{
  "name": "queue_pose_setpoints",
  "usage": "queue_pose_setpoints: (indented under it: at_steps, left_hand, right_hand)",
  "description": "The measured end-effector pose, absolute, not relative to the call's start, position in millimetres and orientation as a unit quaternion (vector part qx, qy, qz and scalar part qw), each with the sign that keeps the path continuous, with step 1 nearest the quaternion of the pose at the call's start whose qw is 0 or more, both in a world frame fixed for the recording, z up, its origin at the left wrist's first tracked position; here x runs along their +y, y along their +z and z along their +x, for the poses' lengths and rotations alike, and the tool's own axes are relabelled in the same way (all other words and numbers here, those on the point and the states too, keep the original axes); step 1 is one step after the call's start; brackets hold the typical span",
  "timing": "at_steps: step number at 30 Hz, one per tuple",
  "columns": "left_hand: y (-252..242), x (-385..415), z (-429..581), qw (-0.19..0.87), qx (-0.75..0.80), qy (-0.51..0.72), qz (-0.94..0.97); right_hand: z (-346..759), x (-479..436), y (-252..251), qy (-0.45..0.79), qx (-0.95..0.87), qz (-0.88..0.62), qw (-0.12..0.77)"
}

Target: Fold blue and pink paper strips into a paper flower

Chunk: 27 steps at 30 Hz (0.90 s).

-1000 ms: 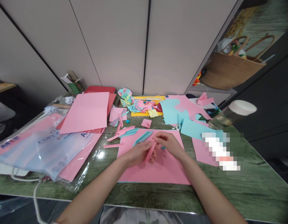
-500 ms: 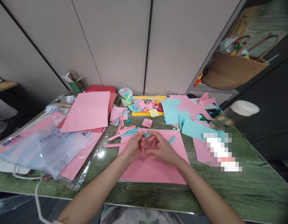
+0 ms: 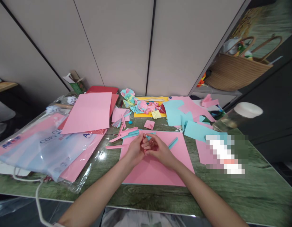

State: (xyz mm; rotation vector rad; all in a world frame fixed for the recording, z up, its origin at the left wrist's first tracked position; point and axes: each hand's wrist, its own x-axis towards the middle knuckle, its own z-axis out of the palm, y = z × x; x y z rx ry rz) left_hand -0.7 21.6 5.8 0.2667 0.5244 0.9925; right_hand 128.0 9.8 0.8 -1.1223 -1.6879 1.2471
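Note:
Over a pink sheet my two hands meet, fingertip to fingertip. My left hand is closed on a small pink paper strip, of which only a sliver shows between the fingers. Curled in from the other side, my right hand has its index finger and thumb at the upper and lower ends of that strip. A folded blue strip lies on the sheet beside my right hand. Blue strips and pink strips lie beyond and left of my left hand.
A plastic copy-paper bag and stacked pink sheets cover the left side. Paper flowers and a yellow tray stand at the back. Blue cut paper and a white-lidded container are on the right.
My right hand has moved left and its fingers have closed in against my left hand's fingertips. The pink sheet underneath has turned slightly.

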Motion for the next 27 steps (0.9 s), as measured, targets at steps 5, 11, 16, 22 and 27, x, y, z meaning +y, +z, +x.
queue_pose_setpoints:
  at_steps: [5, 11, 16, 22, 27]
  left_hand:
    - [0.7, 21.8, -0.4, 0.847, 0.251, 0.450, 0.132]
    - [-1.9, 21.5, -0.2, 0.846, 0.250, 0.453, 0.128]
    - [-0.3, 21.5, 1.0, 0.840, 0.260, 0.460, 0.122]
    - [-1.0, 20.8, 1.3, 0.847, 0.249, 0.454, 0.122]
    - [-0.6, 20.8, -0.5, 0.848, 0.256, 0.438, 0.155]
  right_hand:
    - [127.4, 10.5, 1.9, 0.485, -0.665, -0.435, 0.364]
    - [127.3, 9.1, 4.4, 0.498, -0.661, -0.432, 0.358]
    - [126.9, 9.4, 2.5, 0.499, -0.662, -0.430, 0.357]
    - [127.3, 9.3, 2.4, 0.496, -0.669, -0.429, 0.349]
    - [129.5, 8.9, 4.1, 0.450, -0.692, -0.442, 0.351]
